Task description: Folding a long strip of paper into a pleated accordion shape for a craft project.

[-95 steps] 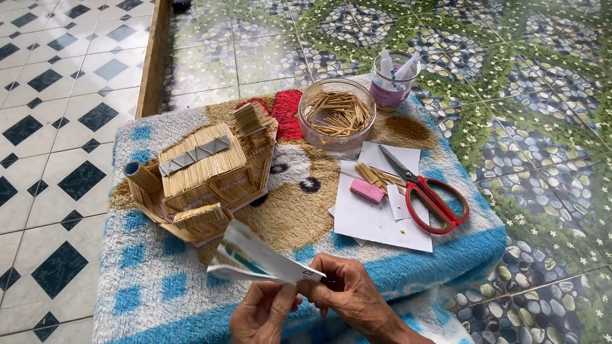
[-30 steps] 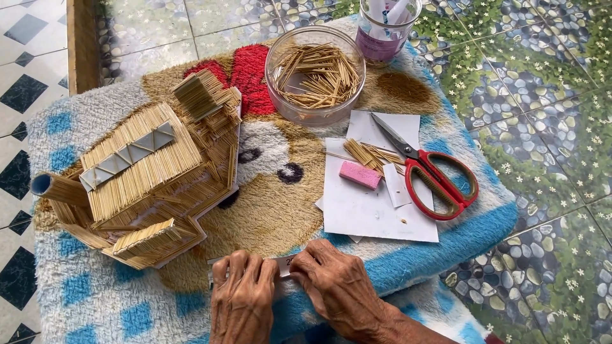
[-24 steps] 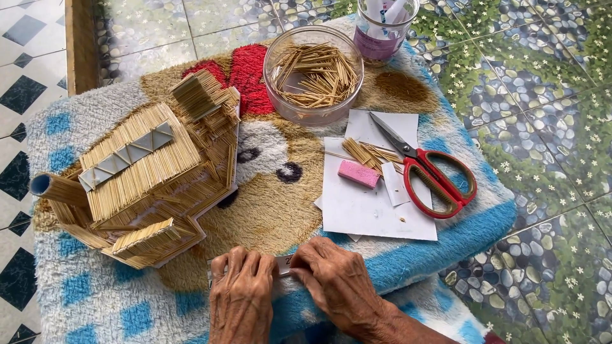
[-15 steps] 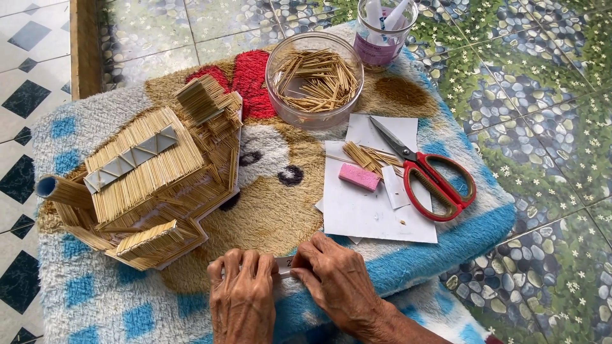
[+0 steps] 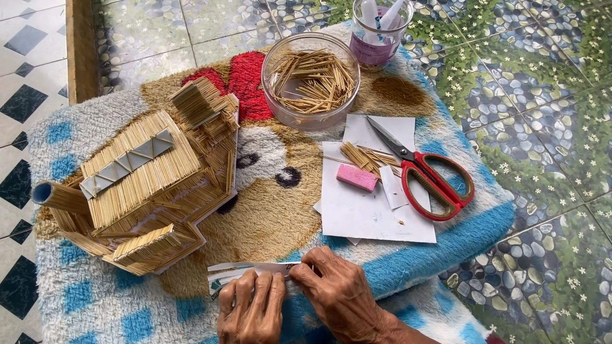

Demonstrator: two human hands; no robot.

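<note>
Left hand (image 5: 250,310) and right hand (image 5: 336,294) both pinch a folded paper strip (image 5: 245,272) flat on the towel (image 5: 83,304) near its front edge, stick house (image 5: 143,181) beyond, then scissors (image 5: 426,173) and bowl (image 5: 310,79).

Stick house (image 5: 143,181) blocks left (tall); bare rug (image 5: 268,216) ahead passable.

A folded strip of white card (image 5: 245,270) lies flat on the towel's near edge, just below the stick house, pinched under fingertips.
</note>
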